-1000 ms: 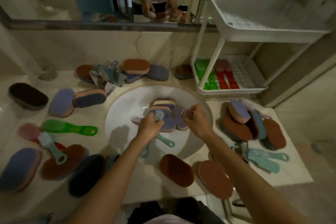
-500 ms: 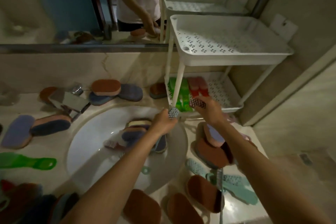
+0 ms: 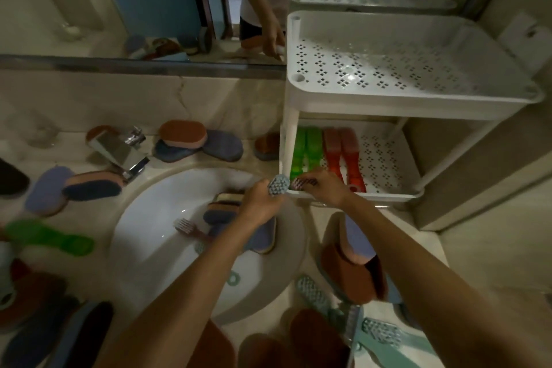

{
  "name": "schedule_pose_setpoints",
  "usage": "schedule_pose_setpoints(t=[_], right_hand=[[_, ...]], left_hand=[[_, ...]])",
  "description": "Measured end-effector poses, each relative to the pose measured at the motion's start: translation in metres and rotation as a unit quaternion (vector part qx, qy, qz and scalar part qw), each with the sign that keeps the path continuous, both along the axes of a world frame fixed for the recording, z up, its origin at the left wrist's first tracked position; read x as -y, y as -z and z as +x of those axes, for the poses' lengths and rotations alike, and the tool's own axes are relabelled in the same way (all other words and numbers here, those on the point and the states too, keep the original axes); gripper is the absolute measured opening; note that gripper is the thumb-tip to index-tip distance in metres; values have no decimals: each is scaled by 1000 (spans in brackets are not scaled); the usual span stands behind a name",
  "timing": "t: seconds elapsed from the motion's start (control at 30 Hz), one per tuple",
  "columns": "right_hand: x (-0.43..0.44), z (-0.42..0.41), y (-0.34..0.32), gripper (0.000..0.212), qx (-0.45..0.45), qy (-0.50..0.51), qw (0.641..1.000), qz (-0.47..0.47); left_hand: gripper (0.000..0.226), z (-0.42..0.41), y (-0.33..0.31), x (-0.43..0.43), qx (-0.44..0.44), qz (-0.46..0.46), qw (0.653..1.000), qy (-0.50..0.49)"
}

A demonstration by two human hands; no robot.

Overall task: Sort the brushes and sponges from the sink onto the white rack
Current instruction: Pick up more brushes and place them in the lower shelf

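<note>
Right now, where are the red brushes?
In the head view, the red brushes lie on the white rack's lower shelf, right of the green brushes, just beyond the right hand.

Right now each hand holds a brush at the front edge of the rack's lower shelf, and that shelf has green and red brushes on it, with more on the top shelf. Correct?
Not quite: the head view shows the top shelf bare. The rest holds: left hand and right hand each hold a brush at the lower shelf, which carries green brushes and red brushes.

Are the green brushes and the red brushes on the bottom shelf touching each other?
Apart. The head view shows a strip of white perforated shelf between the translucent green plastic brushes and the translucent red plastic brushes in the white rack's lower tray.
</note>
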State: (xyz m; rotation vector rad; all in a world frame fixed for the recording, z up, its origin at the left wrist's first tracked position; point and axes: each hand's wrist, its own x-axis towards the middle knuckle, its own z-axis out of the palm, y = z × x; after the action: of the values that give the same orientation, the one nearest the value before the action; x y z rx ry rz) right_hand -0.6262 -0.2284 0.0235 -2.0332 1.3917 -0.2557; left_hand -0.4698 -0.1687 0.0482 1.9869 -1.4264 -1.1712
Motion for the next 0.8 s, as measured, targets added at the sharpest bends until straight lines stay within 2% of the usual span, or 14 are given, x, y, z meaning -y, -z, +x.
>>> schedule_pose_setpoints(t=[0.2, 0.33, 0.43, 0.53, 0.67, 0.73, 0.8], right_hand=[[-7, -5, -5, 38, 22, 30, 997, 72], [-19, -9, -7, 45, 107, 112, 988, 26], [-29, -20, -14, 41, 198, 197, 960, 6], [-41, -37, -26, 35, 263, 206, 942, 29], [-49, -60, -41, 19, 228, 182, 955, 48], [-46, -69, -43, 22, 134, 131, 982, 20], [-40, -72, -39, 30, 25, 83, 993, -77]], left_hand=[[23, -6, -3, -6, 19, -4, 1000, -4], [24, -17, -11, -9, -10, -10, 1000, 5], [37, -35, -13, -6, -91, -6, 995, -48], [48, -58, -18, 0, -226, -25, 965, -129], [56, -86, -23, 14, -377, -33, 898, -225], [58, -94, -28, 21, -444, -11, 850, -284], [55, -97, -34, 27, -474, -6, 819, -325]])
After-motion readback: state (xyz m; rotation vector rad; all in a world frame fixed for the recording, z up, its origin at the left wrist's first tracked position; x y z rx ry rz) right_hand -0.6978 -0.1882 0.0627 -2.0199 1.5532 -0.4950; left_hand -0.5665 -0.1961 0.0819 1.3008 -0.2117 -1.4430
